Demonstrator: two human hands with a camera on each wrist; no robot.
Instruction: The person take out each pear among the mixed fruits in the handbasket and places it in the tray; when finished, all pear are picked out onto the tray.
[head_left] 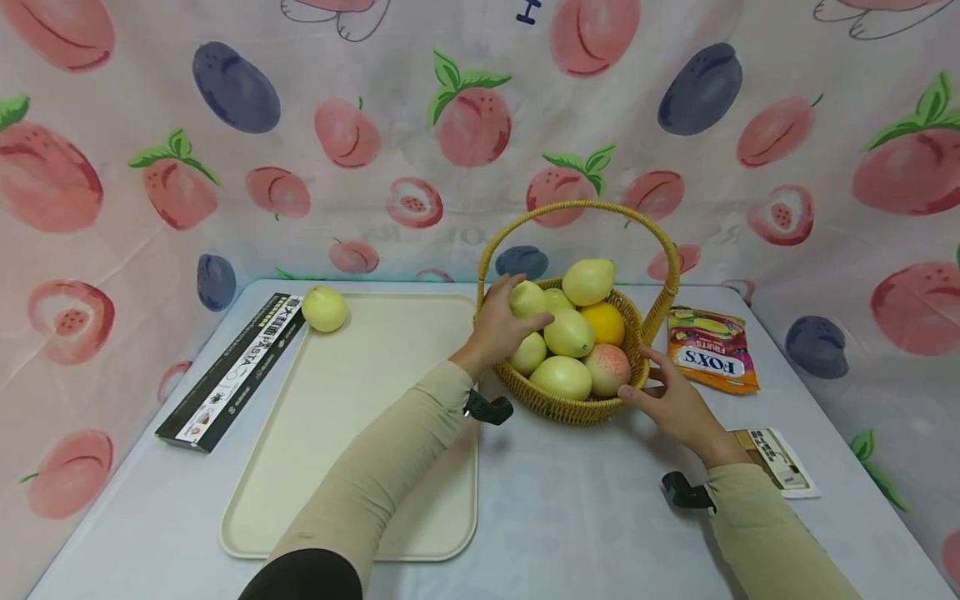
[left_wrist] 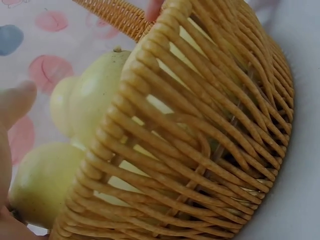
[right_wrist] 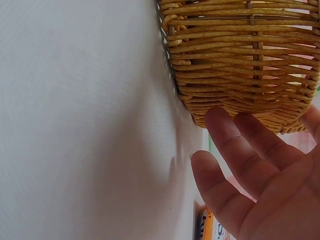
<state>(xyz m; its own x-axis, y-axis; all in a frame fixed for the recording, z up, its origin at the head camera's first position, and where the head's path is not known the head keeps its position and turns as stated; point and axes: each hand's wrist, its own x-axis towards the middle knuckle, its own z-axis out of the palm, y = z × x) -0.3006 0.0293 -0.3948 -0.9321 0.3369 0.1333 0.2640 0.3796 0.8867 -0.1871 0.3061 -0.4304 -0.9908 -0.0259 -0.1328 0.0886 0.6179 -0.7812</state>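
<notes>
A wicker basket (head_left: 570,410) with a tall hoop handle holds several pale green pears (head_left: 561,379), an orange (head_left: 603,323) and a peach (head_left: 607,368). My left hand (head_left: 501,321) reaches over its left rim, fingers and thumb around a pear (head_left: 527,298) on top; the far fingertips are partly hidden. In the left wrist view, the thumb (left_wrist: 20,102) shows beside the fruit. On the basket's right side, my right hand (head_left: 675,404) touches the outer wall, its fingers (right_wrist: 240,155) extended and spread against the weave.
A beige tray (head_left: 330,467) lies to the left, with one pear (head_left: 325,308) at its back left corner. Beside it is a black pasta box (head_left: 232,375). Right of the basket are an orange candy bag (head_left: 712,350) and a flat brown-and-white packet (head_left: 780,462).
</notes>
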